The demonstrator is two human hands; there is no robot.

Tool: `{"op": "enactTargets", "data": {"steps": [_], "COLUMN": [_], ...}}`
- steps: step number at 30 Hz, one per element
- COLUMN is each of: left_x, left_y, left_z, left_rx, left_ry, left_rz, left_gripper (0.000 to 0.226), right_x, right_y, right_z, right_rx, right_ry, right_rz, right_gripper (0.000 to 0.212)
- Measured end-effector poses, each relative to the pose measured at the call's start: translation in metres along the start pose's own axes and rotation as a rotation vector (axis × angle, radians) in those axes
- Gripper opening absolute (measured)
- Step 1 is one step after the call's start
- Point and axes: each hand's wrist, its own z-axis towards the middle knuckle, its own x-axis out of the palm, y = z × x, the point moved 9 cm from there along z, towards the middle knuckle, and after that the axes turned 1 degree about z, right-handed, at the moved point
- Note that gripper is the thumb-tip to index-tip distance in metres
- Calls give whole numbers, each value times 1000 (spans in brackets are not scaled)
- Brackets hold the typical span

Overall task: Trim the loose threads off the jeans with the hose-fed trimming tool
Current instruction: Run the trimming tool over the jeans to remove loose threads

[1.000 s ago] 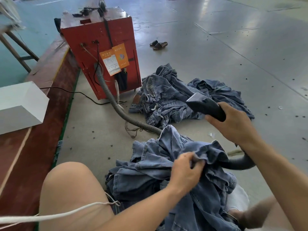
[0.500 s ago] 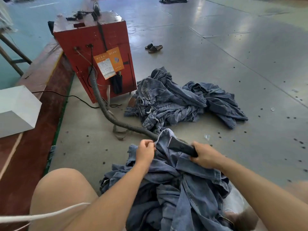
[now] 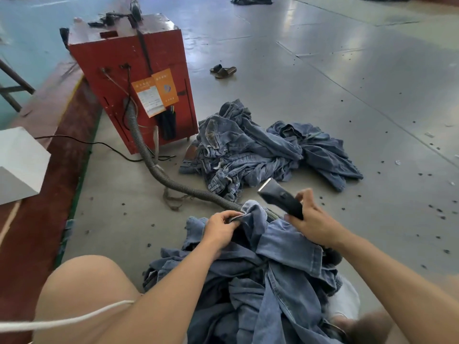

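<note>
Jeans [image 3: 273, 264] are being held on the lap, a raised fold pinched by the left hand [image 3: 221, 228]. The trimming tool [image 3: 280, 199] is being gripped by the right hand [image 3: 313, 224], seemingly just clear of the fabric, its hose [image 3: 159, 170] trailing across the floor [image 3: 323, 95].

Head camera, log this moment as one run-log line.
left hand: pinches jeans edge | right hand: grips trimming tool, blade raised off denim | hose: runs to red machine | trimmed-or-not: cannot tell
</note>
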Motion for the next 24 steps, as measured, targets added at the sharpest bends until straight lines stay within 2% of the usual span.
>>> {"op": "enactTargets", "data": {"steps": [2,4,7,10,12,13,16,17,18,19,21,22,24], "left_x": [6,14,10,6,14,22,66,78,84,83,72,67,65], "left_y": [9,17,20,7,-19,-34,-45,-38,-31,-25,-12,-7,0], "left_z": [-12,-20,-27,-40,-54,-66,-106,-114,-116,-113,-101,-96,-91], "left_rx": [-216,-387,-466,-393,-230,-135,129,158,131,80,-15,-59,-162], "left_ry": [-25,-30,-21,-16,149,265,620,668,642,543,268,174,122], "left_rz": [-515,-874,-1151,-1240,-1168,-1014,-275,-148,-126,-159,-215,-211,-238], "left_gripper": [39,32,33,37,29,23,28,33,35,32,14,27,63], "right_x": [-21,-42,-62,-61,-52,-48,-41,-41,-41,-42,-40,-38,-34], "right_y": [14,28,43,47,45,43,32,29,26,23,15,11,9], "right_z": [-1,-4,-8,-7,-6,-5,-1,1,2,3,4,4,2], "right_rx": [-69,-118,-165,-179,-169,-157,-106,-87,-65,-40,12,34,59], "right_ry": [-83,-188,-268,-165,-74,-49,-55,-64,-72,-82,-92,-87,-78], "right_rz": [-18,-21,-5,-52,-106,-135,-181,-175,-164,-154,-131,-117,-105], "right_gripper": [42,39,35,31,29,29,31,30,29,29,29,29,34]}}
